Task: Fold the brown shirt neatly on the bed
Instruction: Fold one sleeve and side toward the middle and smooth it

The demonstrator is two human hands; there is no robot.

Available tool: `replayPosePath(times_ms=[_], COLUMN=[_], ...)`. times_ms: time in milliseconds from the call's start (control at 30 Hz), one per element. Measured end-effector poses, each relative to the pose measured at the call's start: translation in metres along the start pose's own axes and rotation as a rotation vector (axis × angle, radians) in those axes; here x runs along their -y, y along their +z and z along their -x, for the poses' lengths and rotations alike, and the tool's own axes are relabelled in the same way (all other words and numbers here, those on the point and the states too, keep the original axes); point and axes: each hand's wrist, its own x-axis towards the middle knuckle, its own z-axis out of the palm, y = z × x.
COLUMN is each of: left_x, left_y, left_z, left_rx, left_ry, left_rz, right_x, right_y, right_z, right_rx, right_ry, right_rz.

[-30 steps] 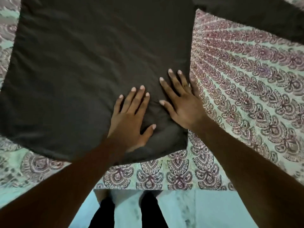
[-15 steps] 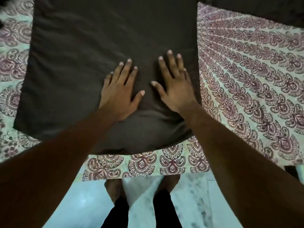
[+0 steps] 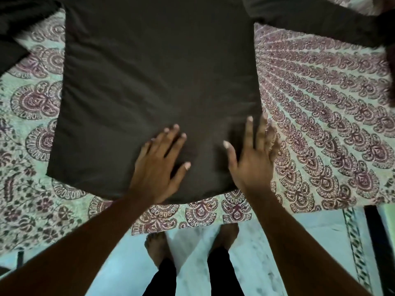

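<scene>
The shirt (image 3: 154, 82) lies flat on the bed (image 3: 203, 214), its dark brown body filling the view from the centre up to twelve o'clock. Its hem runs close to the bed's near edge, from eight o'clock round to five o'clock. One sleeve (image 3: 310, 20) stretches off toward one o'clock and the other (image 3: 12, 30) toward ten o'clock; both run out of view.

The left hand (image 3: 158, 167) rests palm down on the shirt just above the hem, at about six o'clock of the cloth. Its fingers are straight and close together, pointing to one o'clock, with the thumb out to the side. It grips nothing.

The right hand (image 3: 252, 161) lies flat near it, at the shirt's five o'clock corner, fingers straight and fanned toward twelve. Its thumb and first fingers press the cloth, while its outer fingers cross the shirt's side edge onto the patterned sheet (image 3: 331, 167). It holds nothing either. The hands are apart, with a strip of faintly creased cloth between them.

Below the bed's edge, at six o'clock, the person's bare feet (image 3: 158, 246) stand on a pale floor (image 3: 119, 270).
</scene>
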Motion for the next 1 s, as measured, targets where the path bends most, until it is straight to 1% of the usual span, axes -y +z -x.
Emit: replayPosePath(times_ms=[33, 100, 133, 200, 333, 433, 500, 533, 567, 600, 667, 733, 767, 800, 833, 933, 1000], left_x=[0.010, 0.033, 0.041, 0.050, 0.045, 0.040, 0.038, 0.039, 0.042, 0.047, 0.061, 0.076, 0.081, 0.084, 0.084, 0.078, 0.076], left_y=[-0.003, -0.005, -0.004, -0.001, 0.001, -0.001, -0.003, -0.005, -0.008, -0.011, -0.012, -0.009, -0.007, -0.006, -0.005, -0.005, -0.007], left_z=[-0.008, -0.018, -0.018, -0.007, 0.033, 0.056, 0.060, 0.057, 0.052, 0.044, 0.033, 0.035, 0.041, 0.050, 0.061, 0.097, 0.116], left_rx=[-0.030, -0.040, -0.033, -0.021, 0.033, 0.092, 0.095, 0.079, 0.051, 0.015, -0.042, -0.058, -0.060, -0.057, -0.054, -0.040, -0.031], left_ry=[-0.066, -0.185, -0.226, -0.274, -0.342, -0.373, -0.378, -0.382, -0.386, -0.392, -0.425, -0.477, -0.503, -0.525, -0.543, -0.591, -0.620], left_rz=[-0.016, -0.058, -0.076, -0.106, -0.110, -0.094, -0.089, -0.080, -0.072, -0.070, -0.082, -0.082, -0.075, -0.065, -0.056, -0.039, -0.010], right_x=[0.017, 0.049, 0.060, 0.064, 0.015, -0.027, -0.037, -0.035, -0.029, -0.018, 0.009, 0.037, 0.046, 0.050, 0.047, 0.024, 0.009], right_y=[0.005, 0.019, 0.027, 0.038, 0.026, 0.014, 0.010, 0.008, 0.006, 0.005, 0.010, 0.021, 0.028, 0.034, 0.038, 0.032, 0.026], right_z=[-0.013, -0.034, -0.038, -0.034, 0.008, 0.036, 0.043, 0.042, 0.039, 0.032, 0.015, 0.003, 0.002, 0.004, 0.011, 0.042, 0.058], right_rx=[-0.013, 0.029, 0.068, 0.109, 0.037, 0.097, 0.120, 0.093, 0.050, 0.011, -0.011, 0.041, 0.077, 0.106, 0.112, 0.034, 0.054], right_ry=[-0.073, -0.188, -0.220, -0.227, -0.073, 0.108, 0.253, 0.288, 0.281, 0.231, 0.048, -0.136, -0.191, -0.204, -0.172, 0.019, 0.125], right_rz=[-0.022, -0.054, -0.048, -0.002, 0.063, 0.066, 0.063, 0.078, 0.091, 0.088, 0.040, 0.019, 0.031, 0.048, 0.056, 0.037, 0.025])
